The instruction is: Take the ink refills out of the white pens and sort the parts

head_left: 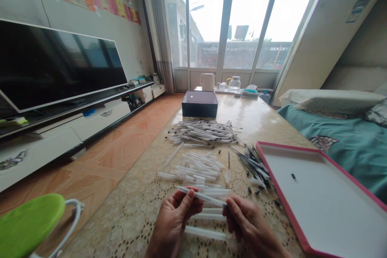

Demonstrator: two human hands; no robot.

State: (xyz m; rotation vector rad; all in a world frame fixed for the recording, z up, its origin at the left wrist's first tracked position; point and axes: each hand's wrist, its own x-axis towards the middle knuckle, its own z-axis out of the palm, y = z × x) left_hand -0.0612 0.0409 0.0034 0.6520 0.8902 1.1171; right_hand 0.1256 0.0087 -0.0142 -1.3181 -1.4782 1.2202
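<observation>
Over table (136,209) — pen (209,198) crosswise, slanting down rightward — left hand (176,214), right hand (246,217) pinching it.

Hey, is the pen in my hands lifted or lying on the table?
Lifted: the left hand and right hand hold the pen above tubes lying on the table.

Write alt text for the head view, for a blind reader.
A left hand and a right hand hold a slim white tube above a patterned table with piled tubes; a dark box stands beyond, a red-rimmed tray to the right.
</observation>
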